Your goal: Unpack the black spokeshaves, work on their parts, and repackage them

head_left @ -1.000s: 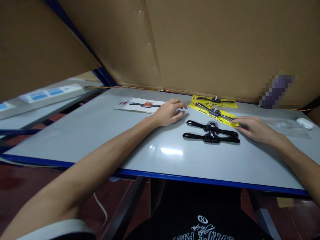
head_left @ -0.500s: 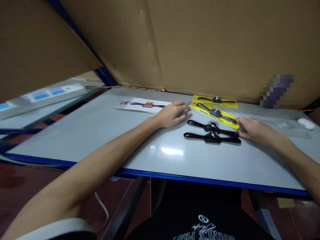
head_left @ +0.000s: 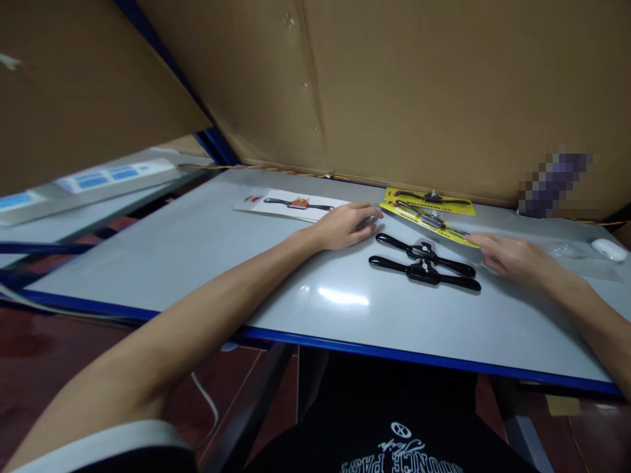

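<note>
A white printed card [head_left: 288,205] lies flat on the table [head_left: 162,256]. The left hand [head_left: 349,225] rests beside it, loosely curved, thumb and fingers apart. The rear black tool [head_left: 422,251] and front black tool [head_left: 424,272] lie side by side. Behind them, the right hand [head_left: 510,257] pinches the right end of the front yellow card [head_left: 436,226].

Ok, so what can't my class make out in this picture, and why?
All in the head view:
Right end of the near yellow card: covered by the right hand.
That card's lettering: blurred.
Near right corner of the white card: behind the left hand.
Purple object's outline: masked by pixel blocks.
Right upper arm: beyond the right edge.
</note>
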Motion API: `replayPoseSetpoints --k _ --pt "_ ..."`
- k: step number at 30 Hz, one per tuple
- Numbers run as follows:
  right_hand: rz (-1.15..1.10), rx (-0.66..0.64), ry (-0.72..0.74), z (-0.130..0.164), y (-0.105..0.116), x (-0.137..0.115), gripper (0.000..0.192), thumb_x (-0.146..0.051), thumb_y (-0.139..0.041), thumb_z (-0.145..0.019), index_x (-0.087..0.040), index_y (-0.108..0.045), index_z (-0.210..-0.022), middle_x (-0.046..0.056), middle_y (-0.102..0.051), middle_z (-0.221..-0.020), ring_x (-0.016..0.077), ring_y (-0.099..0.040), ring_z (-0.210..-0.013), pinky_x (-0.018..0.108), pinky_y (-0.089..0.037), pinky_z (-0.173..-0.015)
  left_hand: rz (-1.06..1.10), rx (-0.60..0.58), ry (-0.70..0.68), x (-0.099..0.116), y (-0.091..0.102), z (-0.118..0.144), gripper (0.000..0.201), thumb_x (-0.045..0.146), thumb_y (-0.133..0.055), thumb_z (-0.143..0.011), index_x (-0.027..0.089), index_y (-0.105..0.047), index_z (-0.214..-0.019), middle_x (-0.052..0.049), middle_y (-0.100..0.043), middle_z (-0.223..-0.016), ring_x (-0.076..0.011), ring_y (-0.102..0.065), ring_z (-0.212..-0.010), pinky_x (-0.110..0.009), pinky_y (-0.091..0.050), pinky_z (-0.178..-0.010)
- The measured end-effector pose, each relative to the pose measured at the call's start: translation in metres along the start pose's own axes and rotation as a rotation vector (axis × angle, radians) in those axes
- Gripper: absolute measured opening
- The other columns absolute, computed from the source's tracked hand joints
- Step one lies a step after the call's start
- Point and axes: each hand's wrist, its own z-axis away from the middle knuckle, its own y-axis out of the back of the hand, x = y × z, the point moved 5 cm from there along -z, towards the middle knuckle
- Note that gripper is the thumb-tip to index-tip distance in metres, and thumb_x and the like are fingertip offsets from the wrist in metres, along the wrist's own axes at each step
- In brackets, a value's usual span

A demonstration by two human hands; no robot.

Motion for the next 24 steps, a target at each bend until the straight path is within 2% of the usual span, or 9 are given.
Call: replayPoseSetpoints --k 4,8,12,15,17,21,24 --pt "-0.017 0.076 -0.030 -0.001 0.002 0.002 0.037 -0.024 -0.045 -0.099 -0.026 -0.070 -0.125 0.010 -0.078 -0.125 0.0279 -0.077 -0.105 0.046 -0.062 -0.092 0.007 0.013 0.000 -0.001 -0.001 0.000 0.046 0.039 -0.042 -0.102 0.016 -0.066 -0.134 -0.014 -0.070 -0.124 -0.0274 -0.069 -0.105 -0.042 -0.055 -0.096" --pt "-0.087 0.125 -0.194 -0.003 0.008 0.005 0.029 -0.031 -0.047 -0.097 -0.027 -0.073 -0.110 0.007 -0.081 -0.107 0.0253 -0.077 -0.086 0.042 -0.062 -0.082 0.011 0.010 0.003 -0.001 -0.001 0.000 0.046 0.038 -0.042 -0.102 0.016 -0.066 -0.134 -0.015 -0.070 -0.122 -0.0276 -0.070 -0.102 -0.043 -0.055 -0.095" --pt "-0.183 0.225 -0.370 0.000 0.019 0.009 0.031 -0.034 -0.046 -0.099 -0.025 -0.074 -0.109 0.006 -0.081 -0.091 0.0239 -0.074 -0.072 0.039 -0.059 -0.071 -0.002 0.003 0.006 0.001 0.001 0.000 0.047 0.039 -0.042 -0.102 0.016 -0.066 -0.135 -0.014 -0.071 -0.121 -0.0274 -0.070 -0.101 -0.042 -0.055 -0.093" --pt "-0.223 0.259 -0.324 0.000 0.022 0.006 0.025 -0.032 -0.051 -0.096 -0.025 -0.073 -0.101 0.005 -0.080 -0.085 0.0217 -0.071 -0.067 0.037 -0.055 -0.065 -0.008 0.006 0.005 0.001 0.001 0.001 0.048 0.040 -0.041 -0.103 0.015 -0.066 -0.136 -0.015 -0.071 -0.122 -0.0265 -0.070 -0.100 -0.041 -0.055 -0.092" --pt "-0.228 0.233 -0.268 -0.001 0.021 0.000 0.021 -0.030 -0.051 -0.095 -0.025 -0.072 -0.096 0.005 -0.079 -0.083 0.0202 -0.069 -0.065 0.036 -0.053 -0.065 -0.007 0.007 -0.001 0.002 0.002 0.001 0.048 0.040 -0.041 -0.103 0.015 -0.066 -0.136 -0.015 -0.071 -0.123 -0.0264 -0.070 -0.100 -0.041 -0.056 -0.092" --pt "-0.258 0.209 -0.221 -0.006 0.022 -0.011 0.030 -0.031 -0.042 -0.101 -0.025 -0.072 -0.100 0.007 -0.080 -0.095 0.0229 -0.072 -0.080 0.039 -0.053 -0.073 -0.005 0.008 -0.014 0.003 0.002 0.000 0.048 0.039 -0.040 -0.103 0.014 -0.066 -0.135 -0.016 -0.071 -0.121 -0.0266 -0.070 -0.101 -0.042 -0.056 -0.093" --pt "-0.209 0.183 -0.186 -0.009 0.022 -0.019 0.037 -0.045 -0.045 -0.102 -0.025 -0.072 -0.087 0.010 -0.078 -0.092 0.0272 -0.070 -0.084 0.045 -0.051 -0.077 -0.001 -0.002 -0.012 0.003 0.001 0.000 0.049 0.039 -0.040 -0.103 0.013 -0.066 -0.134 -0.016 -0.071 -0.121 -0.0270 -0.070 -0.101 -0.044 -0.056 -0.094"
